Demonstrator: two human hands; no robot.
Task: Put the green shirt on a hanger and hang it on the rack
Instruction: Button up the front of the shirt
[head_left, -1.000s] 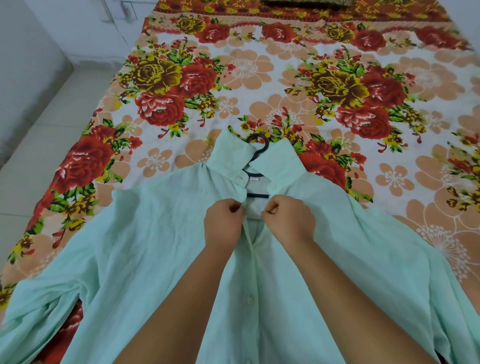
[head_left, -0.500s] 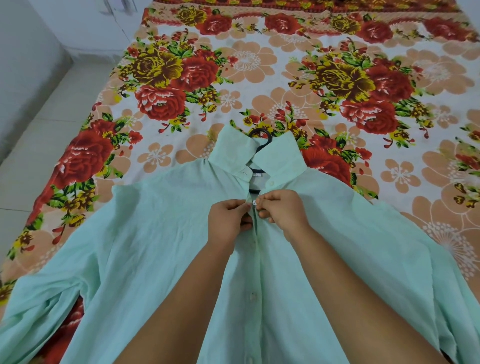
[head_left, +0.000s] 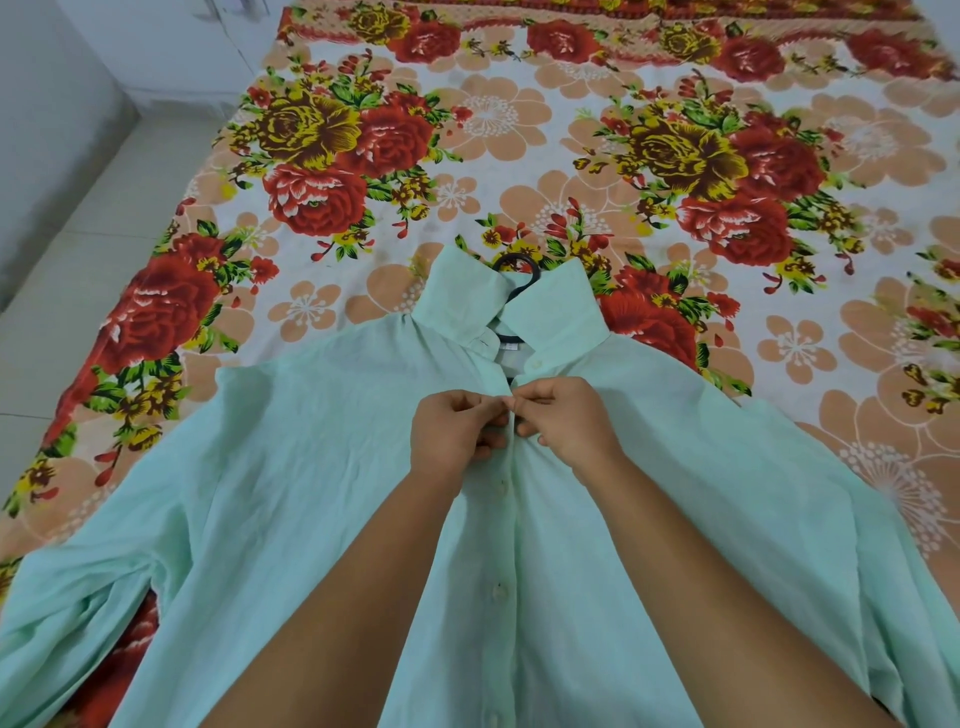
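Green shirt (head_left: 311, 467) lies spread front-up on a bedsheet (head_left: 519, 130) printed with red and yellow roses and peach flowers. Its collar (head_left: 550, 306) points away from me and the sleeves reach out to either side.

A black hanger (head_left: 519, 270) sits inside the shirt. Its hook shows above the open collar, and a short dark piece shows in the gap just under the collar. The cloth hides the rest.

A small white label (head_left: 511, 349) sits inside the neck. Any writing on it is too small to read.

My left hand (head_left: 452, 436) and right hand (head_left: 566, 421) meet at the front opening just below the collar. On each, the fingers are curled, with thumb and forefinger pinching that side's edge of the shirt front. The two sets of fingertips touch at the opening. I cannot tell whether a button is caught between them.

Below my hands the front edges lie together, and a white button (head_left: 497, 590) is visible between my forearms.

The left sleeve (head_left: 67, 613) bunches near the close edge of the bedsheet. Pale floor (head_left: 78, 260) runs along my left side
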